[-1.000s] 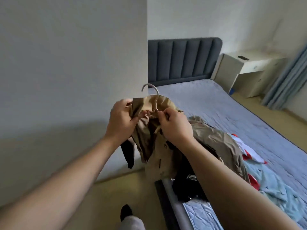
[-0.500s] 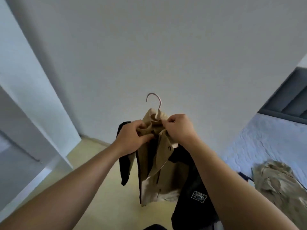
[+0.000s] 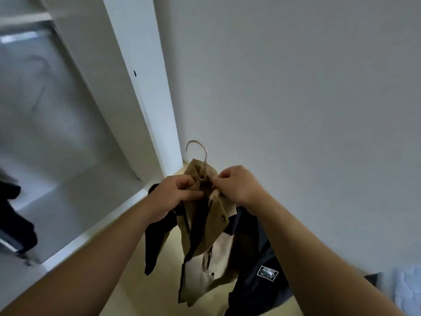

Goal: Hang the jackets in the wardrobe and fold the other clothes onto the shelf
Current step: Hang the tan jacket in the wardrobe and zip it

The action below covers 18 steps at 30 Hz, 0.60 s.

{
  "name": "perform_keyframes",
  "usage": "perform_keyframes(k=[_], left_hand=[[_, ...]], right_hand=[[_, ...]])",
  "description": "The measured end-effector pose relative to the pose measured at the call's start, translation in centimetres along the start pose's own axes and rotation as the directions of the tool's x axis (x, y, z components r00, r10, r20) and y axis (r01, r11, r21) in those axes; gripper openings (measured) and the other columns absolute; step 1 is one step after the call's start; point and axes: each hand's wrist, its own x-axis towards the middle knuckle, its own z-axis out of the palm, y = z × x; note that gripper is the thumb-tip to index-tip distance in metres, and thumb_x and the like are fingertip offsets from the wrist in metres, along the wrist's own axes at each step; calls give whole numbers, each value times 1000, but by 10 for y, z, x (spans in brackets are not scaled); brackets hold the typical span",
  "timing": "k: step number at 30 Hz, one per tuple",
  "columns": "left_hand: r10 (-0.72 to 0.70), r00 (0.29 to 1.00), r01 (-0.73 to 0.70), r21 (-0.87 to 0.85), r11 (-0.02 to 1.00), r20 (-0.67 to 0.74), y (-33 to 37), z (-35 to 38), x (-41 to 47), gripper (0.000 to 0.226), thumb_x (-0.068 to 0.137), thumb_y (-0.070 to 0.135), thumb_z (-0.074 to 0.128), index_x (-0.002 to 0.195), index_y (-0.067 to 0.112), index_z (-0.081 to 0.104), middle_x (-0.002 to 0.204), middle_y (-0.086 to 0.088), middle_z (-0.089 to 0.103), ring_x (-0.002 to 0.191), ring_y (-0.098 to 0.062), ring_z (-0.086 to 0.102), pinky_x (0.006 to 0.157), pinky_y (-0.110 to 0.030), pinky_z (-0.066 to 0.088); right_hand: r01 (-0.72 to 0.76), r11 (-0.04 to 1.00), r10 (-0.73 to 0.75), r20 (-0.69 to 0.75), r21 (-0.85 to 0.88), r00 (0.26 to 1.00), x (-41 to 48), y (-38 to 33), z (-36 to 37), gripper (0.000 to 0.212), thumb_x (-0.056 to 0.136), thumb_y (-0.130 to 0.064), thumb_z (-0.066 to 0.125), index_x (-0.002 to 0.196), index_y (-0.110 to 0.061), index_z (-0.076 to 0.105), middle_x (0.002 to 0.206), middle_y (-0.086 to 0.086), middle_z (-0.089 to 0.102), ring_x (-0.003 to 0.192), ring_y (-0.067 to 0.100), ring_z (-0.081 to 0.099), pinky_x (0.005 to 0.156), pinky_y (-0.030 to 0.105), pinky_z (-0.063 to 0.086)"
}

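Note:
A tan and black jacket (image 3: 206, 226) hangs on a hanger whose pale hook (image 3: 197, 147) sticks up above the collar. My left hand (image 3: 175, 193) grips the left side of the collar. My right hand (image 3: 239, 187) pinches the right side of the collar, close to the hook's stem. A black sleeve with a white patch (image 3: 267, 273) dangles under my right forearm. The open white wardrobe (image 3: 68, 124) stands to the left, its side panel (image 3: 145, 92) just beyond the jacket.
A dark garment (image 3: 13, 222) hangs at the left edge inside the wardrobe. A plain white wall (image 3: 296, 87) fills the right. Beige floor (image 3: 141, 283) lies below. A corner of the blue bed (image 3: 407, 290) shows at the lower right.
The view has swung left from the bed to the wardrobe. Both hands keep hold of the jacket's collar, and the jacket has come off the bed and hangs free.

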Motion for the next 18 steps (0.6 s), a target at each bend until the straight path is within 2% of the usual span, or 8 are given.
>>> perform_keyframes(k=[2,4,6,8,12,15,18], left_hand=[[-70,992,58,-116,992,-100,-9,-24,-9,28,63,40,84,77,20,72,83,-8,70,86,-29,68,82,-42,54],[-148,968,100,-228,969,-204,-12,-48,-22,27,66,31,83,86,14,75,91,-14,73,90,-34,71,82,-41,57],[-194,936,110,-277,955,-294,-11,-71,-35,19,79,23,77,96,13,76,101,-15,74,96,-31,73,81,-40,60],[-209,896,105,-273,956,-391,-9,-97,-47,6,88,15,71,90,16,75,97,-11,75,91,-25,74,72,-35,59],[-191,837,95,-208,973,-513,-4,-150,-68,25,86,4,68,70,23,71,72,-3,68,67,-16,69,54,-24,52],[-171,807,121,-125,985,-566,-8,-191,-77,28,83,3,70,66,25,70,66,2,65,63,-15,65,56,-26,50],[-161,773,152,-67,986,-614,-17,-238,-78,22,81,8,74,67,25,68,69,-3,65,72,-24,64,66,-36,51]], right_hand=[[48,999,-48,73,5,996,14,-19,16,26,88,-32,60,81,-12,75,80,7,72,78,20,68,65,34,55],[113,994,-113,159,3,981,28,-40,33,21,86,-32,60,79,-18,74,78,1,71,77,16,67,60,29,51],[197,980,-191,225,-4,956,37,-62,51,18,86,-30,59,80,-22,73,78,-3,70,75,11,65,58,22,47],[277,961,-268,263,4,927,45,-85,69,19,89,-28,57,83,-22,73,79,-5,69,74,8,65,55,17,45],[386,923,-372,243,-8,896,64,-135,103,16,92,-28,57,83,-25,70,78,-7,68,71,8,65,53,16,46],[444,896,-431,205,-18,879,82,-173,131,16,91,-28,59,77,-30,65,74,-11,66,67,6,64,48,11,41],[486,874,-474,183,-23,861,101,-213,165,14,90,-29,60,78,-33,64,72,-14,66,63,3,64,44,5,36]])
